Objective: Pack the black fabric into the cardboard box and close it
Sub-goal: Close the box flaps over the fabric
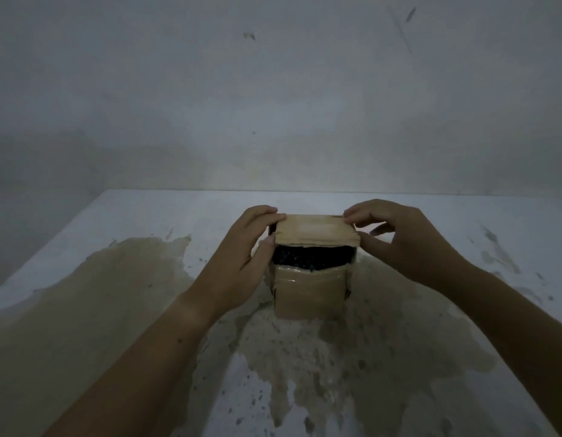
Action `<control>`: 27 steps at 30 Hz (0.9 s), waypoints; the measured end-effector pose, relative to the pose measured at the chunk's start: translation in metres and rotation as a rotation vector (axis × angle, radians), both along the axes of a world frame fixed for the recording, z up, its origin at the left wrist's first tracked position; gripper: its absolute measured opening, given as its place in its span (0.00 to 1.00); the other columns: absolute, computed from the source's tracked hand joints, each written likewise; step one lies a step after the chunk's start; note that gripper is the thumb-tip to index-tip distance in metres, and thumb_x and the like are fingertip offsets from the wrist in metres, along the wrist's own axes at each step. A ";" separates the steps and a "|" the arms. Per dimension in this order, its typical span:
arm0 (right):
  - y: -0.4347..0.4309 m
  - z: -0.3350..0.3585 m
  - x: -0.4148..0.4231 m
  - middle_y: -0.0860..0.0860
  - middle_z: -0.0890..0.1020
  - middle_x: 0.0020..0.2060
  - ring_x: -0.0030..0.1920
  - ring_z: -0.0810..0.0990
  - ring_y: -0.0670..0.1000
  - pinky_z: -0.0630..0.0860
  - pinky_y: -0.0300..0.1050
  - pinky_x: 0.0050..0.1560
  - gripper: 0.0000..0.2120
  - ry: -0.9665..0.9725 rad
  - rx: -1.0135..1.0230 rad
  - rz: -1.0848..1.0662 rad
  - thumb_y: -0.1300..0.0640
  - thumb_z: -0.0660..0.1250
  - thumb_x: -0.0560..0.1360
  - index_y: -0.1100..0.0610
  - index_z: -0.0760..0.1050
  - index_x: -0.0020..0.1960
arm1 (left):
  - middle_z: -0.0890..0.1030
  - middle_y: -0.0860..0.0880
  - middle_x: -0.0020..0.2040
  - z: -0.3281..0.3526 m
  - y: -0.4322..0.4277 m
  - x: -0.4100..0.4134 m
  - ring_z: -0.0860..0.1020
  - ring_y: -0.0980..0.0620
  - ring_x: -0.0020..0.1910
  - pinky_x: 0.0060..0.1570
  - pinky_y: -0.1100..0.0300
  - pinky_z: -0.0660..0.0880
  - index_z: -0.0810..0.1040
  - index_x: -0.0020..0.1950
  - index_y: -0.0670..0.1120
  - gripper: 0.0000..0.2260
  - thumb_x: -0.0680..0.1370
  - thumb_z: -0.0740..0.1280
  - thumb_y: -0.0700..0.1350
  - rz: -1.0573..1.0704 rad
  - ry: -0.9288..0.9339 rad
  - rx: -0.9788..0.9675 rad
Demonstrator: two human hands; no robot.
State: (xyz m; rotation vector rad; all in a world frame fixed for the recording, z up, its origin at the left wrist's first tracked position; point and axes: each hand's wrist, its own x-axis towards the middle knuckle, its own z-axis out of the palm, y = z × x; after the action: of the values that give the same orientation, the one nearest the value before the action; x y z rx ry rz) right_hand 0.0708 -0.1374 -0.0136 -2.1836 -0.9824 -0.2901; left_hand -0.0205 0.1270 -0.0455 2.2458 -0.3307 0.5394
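A small cardboard box [309, 294] stands upright in the middle of the table. Its far top flap [316, 230] is folded partly over the opening. Black fabric [311, 258] shows inside through the gap between that flap and the taped front wall. My left hand [245, 250] grips the flap's left edge, fingers on top and thumb at the side. On the other side, my right hand [399, 238] pinches the flap's right edge with curled fingers.
The table top [100, 234] is pale with a large brownish stain [84, 294] spreading around and in front of the box. A bare grey wall [273, 105] rises just behind the table's far edge.
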 end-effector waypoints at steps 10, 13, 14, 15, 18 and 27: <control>-0.011 -0.006 -0.023 0.46 0.83 0.55 0.55 0.80 0.43 0.80 0.44 0.51 0.09 -0.093 -0.081 0.054 0.56 0.69 0.74 0.53 0.83 0.53 | 0.60 0.63 0.77 -0.010 -0.011 -0.010 0.59 0.65 0.75 0.73 0.52 0.65 0.64 0.75 0.54 0.23 0.82 0.56 0.57 -0.007 0.169 -0.056; -0.011 -0.006 -0.033 0.46 0.83 0.55 0.56 0.80 0.43 0.78 0.43 0.58 0.10 -0.072 -0.034 0.022 0.59 0.71 0.74 0.53 0.82 0.54 | 0.60 0.62 0.77 -0.007 -0.012 -0.012 0.59 0.65 0.75 0.74 0.54 0.64 0.65 0.75 0.55 0.21 0.82 0.56 0.56 -0.011 0.158 -0.059; -0.011 -0.006 -0.037 0.46 0.82 0.55 0.57 0.79 0.42 0.77 0.42 0.59 0.10 -0.064 -0.011 0.016 0.59 0.72 0.73 0.54 0.82 0.55 | 0.60 0.62 0.77 -0.006 -0.012 -0.013 0.59 0.65 0.75 0.74 0.56 0.63 0.65 0.75 0.55 0.20 0.83 0.56 0.55 -0.016 0.154 -0.063; -0.011 -0.006 -0.041 0.46 0.82 0.55 0.57 0.79 0.41 0.76 0.40 0.59 0.11 -0.064 0.009 0.010 0.58 0.72 0.73 0.54 0.82 0.55 | 0.60 0.62 0.77 -0.005 -0.013 -0.013 0.58 0.66 0.75 0.74 0.60 0.62 0.67 0.74 0.56 0.19 0.83 0.55 0.54 -0.019 0.156 -0.069; -0.006 -0.009 -0.051 0.44 0.82 0.52 0.54 0.79 0.42 0.77 0.40 0.56 0.10 -0.104 0.016 -0.002 0.51 0.70 0.73 0.54 0.81 0.52 | 0.58 0.63 0.77 -0.005 -0.018 -0.015 0.55 0.69 0.75 0.67 0.77 0.57 0.71 0.71 0.57 0.18 0.83 0.54 0.54 -0.018 0.192 -0.150; 0.007 -0.014 -0.059 0.44 0.81 0.45 0.48 0.79 0.44 0.78 0.46 0.48 0.07 -0.088 0.060 -0.067 0.50 0.67 0.74 0.53 0.79 0.47 | 0.53 0.62 0.79 -0.010 -0.021 -0.014 0.52 0.70 0.75 0.68 0.74 0.58 0.70 0.72 0.57 0.16 0.84 0.54 0.51 -0.025 0.202 -0.160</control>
State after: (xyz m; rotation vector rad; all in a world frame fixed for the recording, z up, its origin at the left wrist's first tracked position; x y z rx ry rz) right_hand 0.0116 -0.1308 -0.0274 -2.1678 -0.9377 -0.4450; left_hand -0.0344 0.1059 -0.0560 2.1160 -0.2048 0.3099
